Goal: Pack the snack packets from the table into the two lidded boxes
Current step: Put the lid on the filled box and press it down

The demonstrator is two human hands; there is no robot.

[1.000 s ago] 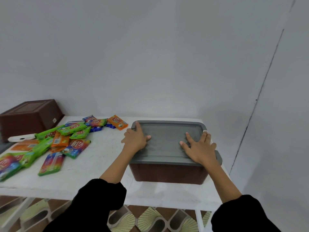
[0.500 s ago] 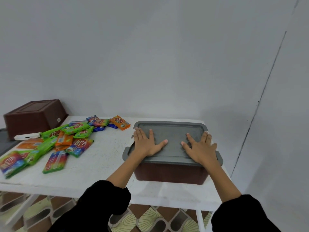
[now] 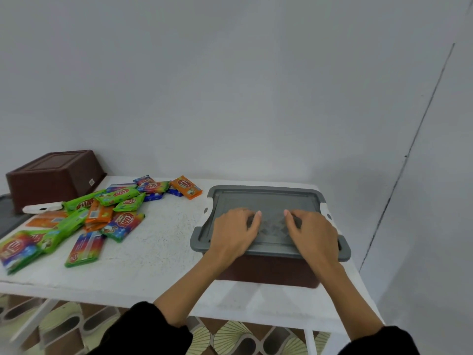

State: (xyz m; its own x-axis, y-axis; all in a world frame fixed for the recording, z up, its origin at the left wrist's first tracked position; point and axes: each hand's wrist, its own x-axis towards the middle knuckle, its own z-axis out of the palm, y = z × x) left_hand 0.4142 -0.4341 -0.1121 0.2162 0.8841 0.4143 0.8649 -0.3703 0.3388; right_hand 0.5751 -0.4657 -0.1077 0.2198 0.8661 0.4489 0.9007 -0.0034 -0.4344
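A brown box [image 3: 268, 274] with a grey lid [image 3: 266, 198] on it stands at the right of the white table [image 3: 153, 254]. My left hand [image 3: 234, 233] and my right hand [image 3: 313, 233] both rest palm down on the lid, fingers bent inward toward each other, holding nothing. Several snack packets [image 3: 120, 224] in green, orange and rainbow wrappers lie scattered over the table's left half. A second brown box [image 3: 53, 176] sits upside down at the far left back corner.
A white flat object [image 3: 42, 208] lies beside the upturned box. A dark grey flat piece [image 3: 7, 216], maybe the other lid, shows at the left edge. The wall runs close behind and to the right. Patterned floor shows below the table's front edge.
My left hand moved from the lid's left edge onto its middle. Both hands then slid closer together and curled their fingers. The view shifted a little to the left.
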